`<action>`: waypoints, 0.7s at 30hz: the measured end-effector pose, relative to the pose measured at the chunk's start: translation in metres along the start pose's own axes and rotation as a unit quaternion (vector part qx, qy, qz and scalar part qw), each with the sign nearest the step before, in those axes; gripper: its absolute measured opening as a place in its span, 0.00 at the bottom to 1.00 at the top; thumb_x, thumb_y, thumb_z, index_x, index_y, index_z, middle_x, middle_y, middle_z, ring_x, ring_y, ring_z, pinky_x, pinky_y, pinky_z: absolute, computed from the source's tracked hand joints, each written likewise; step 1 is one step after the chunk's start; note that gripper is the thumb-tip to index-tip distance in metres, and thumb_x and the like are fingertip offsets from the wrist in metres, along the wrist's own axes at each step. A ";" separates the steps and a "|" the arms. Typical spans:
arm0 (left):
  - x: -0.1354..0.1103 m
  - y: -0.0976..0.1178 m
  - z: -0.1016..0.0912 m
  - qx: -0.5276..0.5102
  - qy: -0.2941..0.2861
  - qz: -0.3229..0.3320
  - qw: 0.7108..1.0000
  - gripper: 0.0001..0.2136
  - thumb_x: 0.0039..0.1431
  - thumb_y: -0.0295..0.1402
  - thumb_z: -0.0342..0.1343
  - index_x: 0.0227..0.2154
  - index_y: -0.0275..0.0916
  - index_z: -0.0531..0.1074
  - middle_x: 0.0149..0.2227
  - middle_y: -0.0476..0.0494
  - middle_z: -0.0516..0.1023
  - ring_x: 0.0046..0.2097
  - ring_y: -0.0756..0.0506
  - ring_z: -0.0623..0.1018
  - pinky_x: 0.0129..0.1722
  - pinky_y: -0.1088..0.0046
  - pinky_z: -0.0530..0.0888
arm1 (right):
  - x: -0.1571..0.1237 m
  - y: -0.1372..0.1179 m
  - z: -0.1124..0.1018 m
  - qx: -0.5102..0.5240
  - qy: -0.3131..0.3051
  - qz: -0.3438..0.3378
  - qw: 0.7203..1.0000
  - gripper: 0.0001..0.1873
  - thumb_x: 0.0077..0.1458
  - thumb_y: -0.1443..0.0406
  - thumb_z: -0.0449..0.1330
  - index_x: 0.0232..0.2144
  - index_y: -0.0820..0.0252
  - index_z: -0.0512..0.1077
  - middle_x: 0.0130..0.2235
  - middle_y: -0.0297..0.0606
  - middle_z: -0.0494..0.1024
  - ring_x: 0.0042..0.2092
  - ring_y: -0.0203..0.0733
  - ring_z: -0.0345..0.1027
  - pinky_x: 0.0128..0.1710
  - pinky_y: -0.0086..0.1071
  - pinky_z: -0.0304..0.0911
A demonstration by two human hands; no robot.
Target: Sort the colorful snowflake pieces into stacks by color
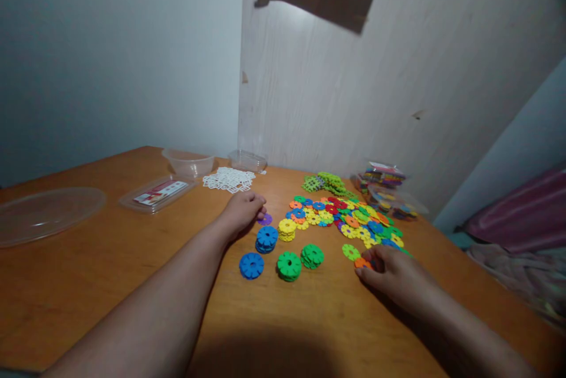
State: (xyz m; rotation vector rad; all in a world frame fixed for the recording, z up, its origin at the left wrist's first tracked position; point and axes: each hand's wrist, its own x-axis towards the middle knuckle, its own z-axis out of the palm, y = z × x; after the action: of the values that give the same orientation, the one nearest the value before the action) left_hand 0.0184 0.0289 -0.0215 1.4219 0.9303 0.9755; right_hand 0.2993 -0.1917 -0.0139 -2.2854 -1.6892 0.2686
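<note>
Far left of the desk (106,283): a see-through lid (48,213), then a shallow container (159,194) with a label, then a bowl (188,164) — set off to the side, I judge, to leave the middle for small pieces. White pieces (229,179) are piled past my left grip (241,211), a see-through box (247,160) behind them.

That grip has its fingers bent at a purple disc (265,220); whether they pinch it I cannot tell. Nearer me: a single blue disc (252,266), a blue stack (266,239), a yellow stack (287,229), a green stack (289,267), a second green stack (312,256). Each is one colour, presumably to put like with like.

Next, green lattice pieces (327,182) behind a mixed heap (354,219) of discs, perhaps apart for their different shape. A light green disc (351,252) lies just left of my right grip (389,272), which is narrow — thumb and fingers about the edge of an orange disc (362,263), likely because it is so thin. Far right, filled tubs (384,174).

The discs: flat, round, notched rims, bright; the near ones show a hole mid-face.
</note>
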 end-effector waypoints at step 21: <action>0.004 -0.006 -0.003 0.012 -0.021 0.015 1.000 0.08 0.50 0.36 0.58 0.24 0.36 0.69 0.23 0.46 0.75 0.23 0.52 0.72 0.26 0.76 0.68 | 0.087 -0.008 -0.032 0.002 0.117 -0.035 0.992 0.13 0.55 0.60 0.53 0.34 0.60 0.75 0.29 0.38 0.75 0.31 0.40 0.66 0.28 0.30 0.52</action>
State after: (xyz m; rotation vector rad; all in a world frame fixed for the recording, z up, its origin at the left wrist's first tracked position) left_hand 0.0169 0.0337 -0.0273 1.4741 0.8947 0.9558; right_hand 0.3281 -0.1098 0.0205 -2.1530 -1.6413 -0.0120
